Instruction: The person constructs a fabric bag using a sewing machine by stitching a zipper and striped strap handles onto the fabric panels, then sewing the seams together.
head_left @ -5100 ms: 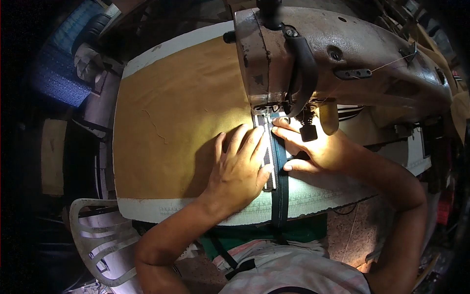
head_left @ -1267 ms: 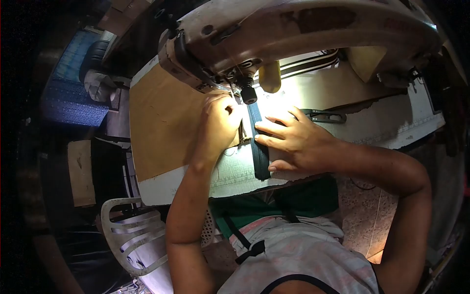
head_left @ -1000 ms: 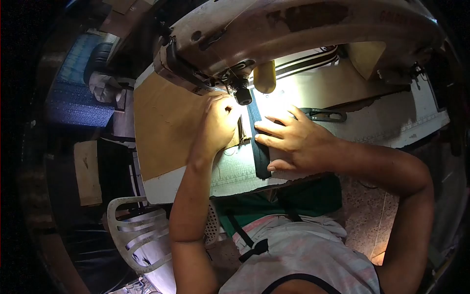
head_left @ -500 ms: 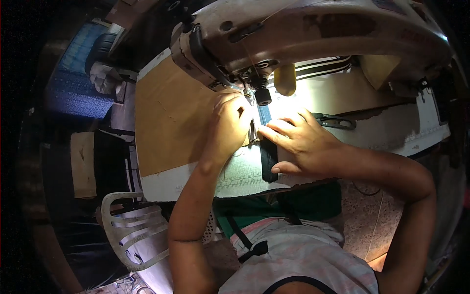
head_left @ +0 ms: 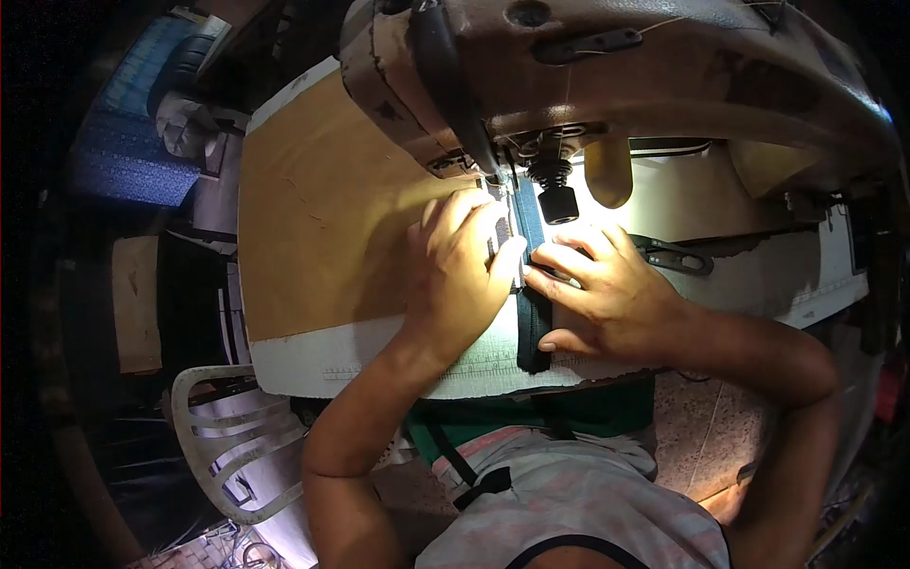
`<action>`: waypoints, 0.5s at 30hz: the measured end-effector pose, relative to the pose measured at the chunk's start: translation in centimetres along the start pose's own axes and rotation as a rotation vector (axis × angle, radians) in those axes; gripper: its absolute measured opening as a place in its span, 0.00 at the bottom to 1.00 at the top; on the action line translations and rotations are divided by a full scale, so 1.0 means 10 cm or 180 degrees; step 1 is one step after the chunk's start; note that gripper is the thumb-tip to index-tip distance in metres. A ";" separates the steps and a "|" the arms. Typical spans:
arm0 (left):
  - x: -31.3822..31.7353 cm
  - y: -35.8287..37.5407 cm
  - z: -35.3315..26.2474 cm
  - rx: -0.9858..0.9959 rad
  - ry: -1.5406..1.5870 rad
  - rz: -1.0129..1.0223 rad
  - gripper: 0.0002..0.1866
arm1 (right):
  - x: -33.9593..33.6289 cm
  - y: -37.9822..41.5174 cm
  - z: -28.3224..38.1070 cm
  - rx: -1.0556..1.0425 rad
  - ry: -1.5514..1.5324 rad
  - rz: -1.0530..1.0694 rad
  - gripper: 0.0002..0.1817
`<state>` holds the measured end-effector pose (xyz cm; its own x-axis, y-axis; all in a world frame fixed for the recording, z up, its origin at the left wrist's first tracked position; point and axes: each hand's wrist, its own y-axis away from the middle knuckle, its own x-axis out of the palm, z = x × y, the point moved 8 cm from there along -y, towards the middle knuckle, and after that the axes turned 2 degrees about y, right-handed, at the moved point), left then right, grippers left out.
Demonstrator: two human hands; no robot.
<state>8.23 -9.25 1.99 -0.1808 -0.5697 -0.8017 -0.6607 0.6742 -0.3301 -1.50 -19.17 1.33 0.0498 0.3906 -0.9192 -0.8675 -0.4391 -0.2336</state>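
A dark zipper (head_left: 534, 332) lies lengthwise on the sewing machine's bed, running up to the presser foot area under the lamp's glare. My left hand (head_left: 460, 270) is closed at its left side, fingers curled and thumb pressing along a narrow strip (head_left: 518, 270) beside the zipper. The fingertips sit just in front of the needle area. My right hand (head_left: 616, 299) rests on the zipper's right side with fingers apart, thumb near its lower end. Above both hands is the head of the sewing machine (head_left: 607, 85). What lies beneath the left fingers is hidden.
Black thread snips (head_left: 678, 254) lie right of my right hand. Brown board (head_left: 313, 218) covers the table's left part. A yellow rounded piece (head_left: 608, 175) hangs below the machine arm. A pale plastic chair (head_left: 223, 446) stands at lower left; blue patterned fabric (head_left: 133, 166) lies beyond.
The view has come closer to the machine. My left thumb has straightened out against the strip, nearer my right fingers. The right hand keeps its place on the zipper.
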 end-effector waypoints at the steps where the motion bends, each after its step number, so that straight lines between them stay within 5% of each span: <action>1: -0.01 0.02 -0.03 -0.0036 -0.0143 0.0000 0.13 | -0.01 0.00 0.00 -0.0016 -0.0067 -0.0046 0.39; 15: -0.06 0.23 -0.06 0.0627 -0.0365 0.0329 0.22 | -0.07 0.01 0.01 -0.0206 -0.0377 0.0098 0.30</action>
<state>6.38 -7.62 2.02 -0.1488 -0.4435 -0.8838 -0.4862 0.8111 -0.3252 -1.71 -19.39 1.99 -0.0386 0.4673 -0.8833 -0.8338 -0.5022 -0.2293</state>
